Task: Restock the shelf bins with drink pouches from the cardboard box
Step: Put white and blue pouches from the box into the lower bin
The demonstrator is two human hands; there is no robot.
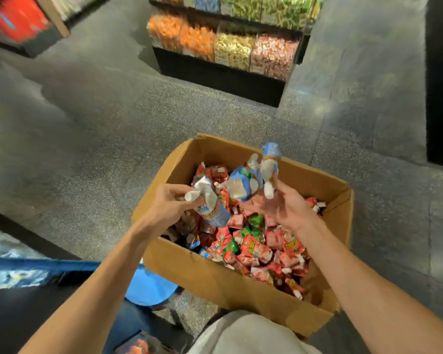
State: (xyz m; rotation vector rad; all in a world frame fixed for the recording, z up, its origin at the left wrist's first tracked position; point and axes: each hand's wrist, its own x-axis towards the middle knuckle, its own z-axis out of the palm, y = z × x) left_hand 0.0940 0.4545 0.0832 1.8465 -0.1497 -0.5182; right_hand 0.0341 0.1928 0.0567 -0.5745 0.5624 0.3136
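both hands are raised over the open cardboard box [215,277], apart, each clamped on stock. the left hand [169,201] grips a blue-and-white pouch [210,205] at its white cap; the long axis slopes down and right into the box. the right hand [288,209] pinches the cap of an upright blue pouch [269,162], body pointing up and away. a third blue pouch [243,186] sits between the hands; whether the right hand carries it cannot be told. red and green pouches [261,246] fill the box below. the shelf bins [230,51] lie ahead across the floor [87,123], well apart, right hand judged nearer. pouch lettering is blurred, unreadable.
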